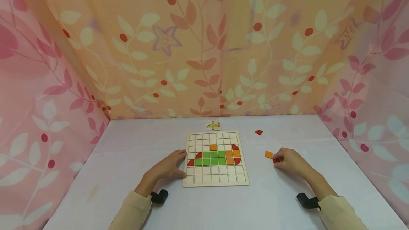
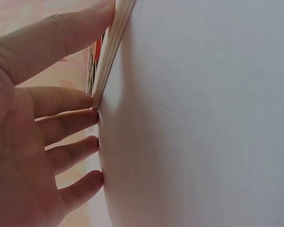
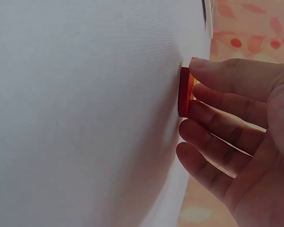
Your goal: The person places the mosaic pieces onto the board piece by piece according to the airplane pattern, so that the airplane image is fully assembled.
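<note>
A pale wooden grid board [image 1: 215, 179] lies on the white table, with green square tiles [image 1: 214, 158], orange square tiles [image 1: 229, 153] and red curved-edge tiles [image 1: 235, 147] in its cells. At its left edge, my left hand [image 1: 167, 164] rests with thumb and fingertips against the side and fingers extended. My right hand [image 1: 289, 160], to the right of the board, pinches a red tile [image 3: 184, 92] between thumb and fingers, low at the table surface. Just left of those fingertips is a loose orange square tile [image 1: 268, 154].
Another red tile [image 1: 258, 132], with a curved edge, lies beyond the right hand. A small pattern card [image 1: 213, 125] sits behind the board's far edge. Patterned cloth [image 1: 204, 45] walls the table's back and both sides.
</note>
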